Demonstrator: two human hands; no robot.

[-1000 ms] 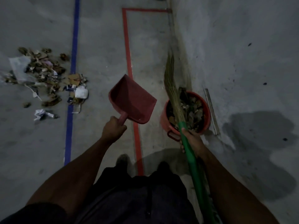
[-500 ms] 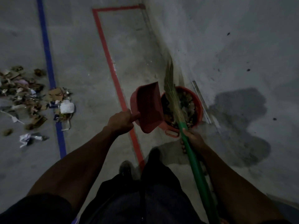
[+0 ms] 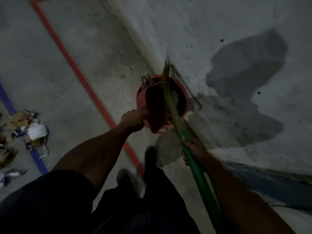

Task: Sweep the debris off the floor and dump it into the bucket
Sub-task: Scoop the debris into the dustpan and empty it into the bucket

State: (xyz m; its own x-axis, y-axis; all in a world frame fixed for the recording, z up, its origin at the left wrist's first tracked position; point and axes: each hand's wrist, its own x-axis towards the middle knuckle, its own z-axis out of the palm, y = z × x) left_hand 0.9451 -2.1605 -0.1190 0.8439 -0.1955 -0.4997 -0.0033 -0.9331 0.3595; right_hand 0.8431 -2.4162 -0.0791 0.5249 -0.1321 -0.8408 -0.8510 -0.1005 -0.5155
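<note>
while hands grip — dustpan over bucket

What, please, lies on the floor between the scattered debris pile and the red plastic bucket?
In the head view, bare grey concrete crossed by one red tape line separates the debris pile from the bucket.

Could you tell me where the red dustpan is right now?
In the head view, centre: the dustpan is tipped over the red bucket, gripped by the left hand.

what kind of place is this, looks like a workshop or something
Probably a bare utility or warehouse-type room, though that's a guess: an unfinished concrete floor marked with red tape and blue tape lines, and a stained, rough concrete wall.
</note>
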